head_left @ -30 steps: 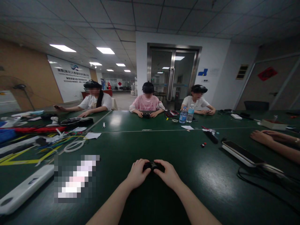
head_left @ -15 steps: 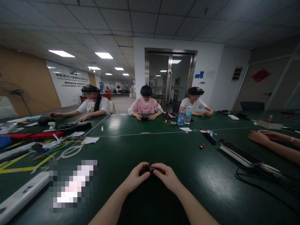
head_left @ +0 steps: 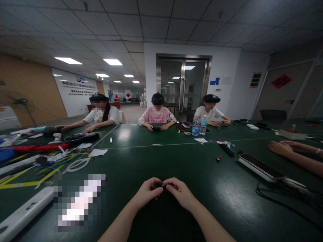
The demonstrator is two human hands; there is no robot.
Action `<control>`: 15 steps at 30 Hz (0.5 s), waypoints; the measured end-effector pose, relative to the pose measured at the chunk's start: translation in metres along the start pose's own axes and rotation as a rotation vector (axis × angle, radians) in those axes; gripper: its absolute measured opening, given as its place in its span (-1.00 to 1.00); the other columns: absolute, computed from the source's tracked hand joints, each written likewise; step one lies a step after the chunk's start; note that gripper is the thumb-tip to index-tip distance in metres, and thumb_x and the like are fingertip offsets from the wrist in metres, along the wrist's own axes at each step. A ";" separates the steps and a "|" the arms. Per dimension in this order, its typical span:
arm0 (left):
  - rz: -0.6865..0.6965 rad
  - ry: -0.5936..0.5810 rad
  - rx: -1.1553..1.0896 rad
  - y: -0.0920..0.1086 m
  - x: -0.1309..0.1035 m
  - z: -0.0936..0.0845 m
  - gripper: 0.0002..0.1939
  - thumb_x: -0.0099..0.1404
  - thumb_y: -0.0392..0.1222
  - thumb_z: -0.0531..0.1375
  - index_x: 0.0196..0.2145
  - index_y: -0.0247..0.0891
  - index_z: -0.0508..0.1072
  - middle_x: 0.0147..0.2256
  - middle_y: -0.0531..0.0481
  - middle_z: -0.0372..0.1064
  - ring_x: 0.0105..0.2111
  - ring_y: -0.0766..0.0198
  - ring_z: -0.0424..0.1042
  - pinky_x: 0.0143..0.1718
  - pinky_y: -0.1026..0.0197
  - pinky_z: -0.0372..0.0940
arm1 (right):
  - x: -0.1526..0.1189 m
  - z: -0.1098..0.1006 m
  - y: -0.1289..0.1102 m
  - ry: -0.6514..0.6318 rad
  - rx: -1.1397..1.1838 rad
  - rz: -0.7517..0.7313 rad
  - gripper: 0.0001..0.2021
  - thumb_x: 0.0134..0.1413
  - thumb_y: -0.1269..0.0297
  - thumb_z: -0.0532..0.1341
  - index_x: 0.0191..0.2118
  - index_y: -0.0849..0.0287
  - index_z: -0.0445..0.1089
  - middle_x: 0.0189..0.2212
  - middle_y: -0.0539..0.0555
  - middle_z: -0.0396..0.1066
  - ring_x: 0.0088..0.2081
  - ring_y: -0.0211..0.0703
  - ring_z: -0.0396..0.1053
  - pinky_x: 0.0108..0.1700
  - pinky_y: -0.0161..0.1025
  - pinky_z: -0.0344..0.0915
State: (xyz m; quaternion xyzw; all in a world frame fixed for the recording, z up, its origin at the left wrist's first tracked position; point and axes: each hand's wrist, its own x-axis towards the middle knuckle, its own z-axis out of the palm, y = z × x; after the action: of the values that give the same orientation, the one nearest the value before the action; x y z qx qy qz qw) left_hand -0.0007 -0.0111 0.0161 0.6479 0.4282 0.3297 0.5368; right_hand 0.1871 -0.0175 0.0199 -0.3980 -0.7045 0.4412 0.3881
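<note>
1. Both hands sit lower and closer together than one second earlier.
2. Left hand (head_left: 148, 193) and right hand (head_left: 179, 192) pinch a small black part (head_left: 159, 185) at 6 o'clock on the bench (head_left: 141, 161).
3. Part appears light and rigid; grip both ends.

**Dim room, ceiling panels the only bright spots**

Light comes from white ceiling panels (head_left: 68, 61) up on the left, repeated down the corridor behind them. Below them the dark green table (head_left: 156, 158) shows soft glare patches, one beyond the middle and one right of it. Wide-angle distortion bends ceiling and walls at the edges. A pixelated block (head_left: 78, 201) hides part of the table's left side
</note>
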 end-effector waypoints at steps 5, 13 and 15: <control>-0.019 -0.026 0.023 0.001 -0.001 -0.004 -0.46 0.02 -0.04 0.25 -0.05 -0.25 0.28 -0.28 0.00 0.33 -0.37 0.32 0.32 -0.34 0.26 0.23 | -0.001 0.000 0.001 0.031 -0.012 -0.047 -0.80 0.05 0.17 0.12 -0.22 0.03 0.42 -0.20 0.03 0.37 -0.12 -0.12 0.33 -0.07 -0.17 0.27; -0.010 -0.068 -0.028 0.002 0.000 -0.004 -0.62 0.10 -0.03 0.21 -0.17 -0.31 0.33 -0.41 0.05 0.33 -0.40 0.32 0.33 -0.31 0.20 0.24 | -0.002 -0.001 -0.003 -0.007 -0.042 0.026 -0.77 0.09 0.18 0.09 -0.16 0.03 0.39 -0.17 0.01 0.36 -0.11 -0.14 0.33 -0.07 -0.19 0.27; -0.010 -0.068 -0.044 0.003 -0.001 -0.004 -0.62 0.11 -0.03 0.20 -0.17 -0.31 0.32 -0.41 0.04 0.34 -0.38 0.31 0.33 -0.29 0.19 0.24 | -0.002 -0.001 -0.004 -0.012 -0.030 0.023 -0.77 0.09 0.18 0.08 -0.16 0.04 0.39 -0.18 0.02 0.36 -0.12 -0.14 0.33 -0.07 -0.19 0.27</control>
State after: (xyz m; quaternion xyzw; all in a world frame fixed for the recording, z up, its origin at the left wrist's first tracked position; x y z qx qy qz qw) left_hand -0.0041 -0.0107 0.0202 0.6447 0.4056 0.3139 0.5668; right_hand 0.1877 -0.0207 0.0236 -0.4091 -0.7089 0.4374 0.3727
